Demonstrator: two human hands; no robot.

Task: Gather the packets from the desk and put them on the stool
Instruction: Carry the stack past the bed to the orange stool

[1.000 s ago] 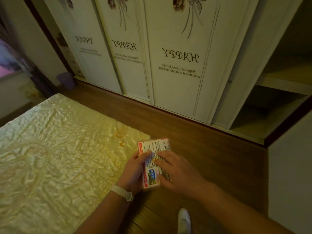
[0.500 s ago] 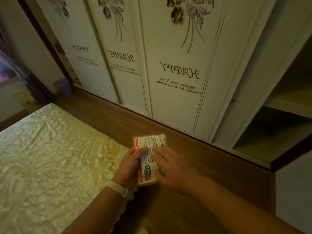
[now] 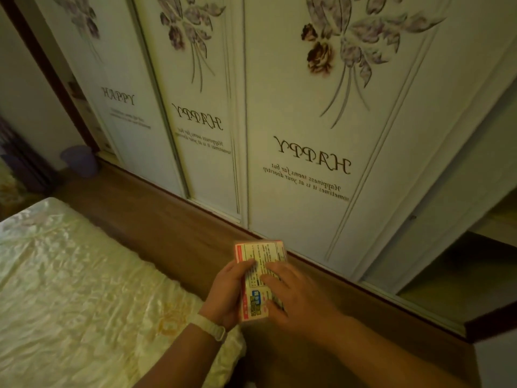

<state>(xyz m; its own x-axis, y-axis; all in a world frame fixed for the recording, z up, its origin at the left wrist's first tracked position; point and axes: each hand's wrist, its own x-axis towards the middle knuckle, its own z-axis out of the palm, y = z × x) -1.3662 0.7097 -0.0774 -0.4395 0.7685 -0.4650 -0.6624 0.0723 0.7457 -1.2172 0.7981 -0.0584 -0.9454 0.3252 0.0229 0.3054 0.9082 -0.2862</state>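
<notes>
White wardrobe doors (image 3: pixel 321 130) fill the upper half of the view, each printed with flowers and mirrored lettering; their bottom edge runs along a dark skirting line from upper left down to lower right. At the far right one door stands slid aside, leaving an open wardrobe compartment (image 3: pixel 461 273) with a shelf edge showing. Below the doors a strip of brown wooden floor (image 3: pixel 156 219) runs diagonally, bare between the wardrobe base and the bed. The bed (image 3: pixel 70 289), covered in shiny cream satin with heavy wrinkles, takes the lower left; its near corner and right edge come just beside the left forearm. A purple bin (image 3: pixel 79 161) stands on the floor in the far left corner, well apart from the hands.

Both hands hold a stack of packets (image 3: pixel 258 278) in the air over the floor strip, near the bed's edge and in front of the wardrobe base. The left hand (image 3: pixel 228 295), with a pale wristband (image 3: pixel 208 327), wraps the stack's left side, thumb on top. The right hand (image 3: pixel 296 298) lies over the top face, fingers (image 3: pixel 270 278) pressing down, so each grip is clamped on the stack. The top packet shows a red border and printed text.
</notes>
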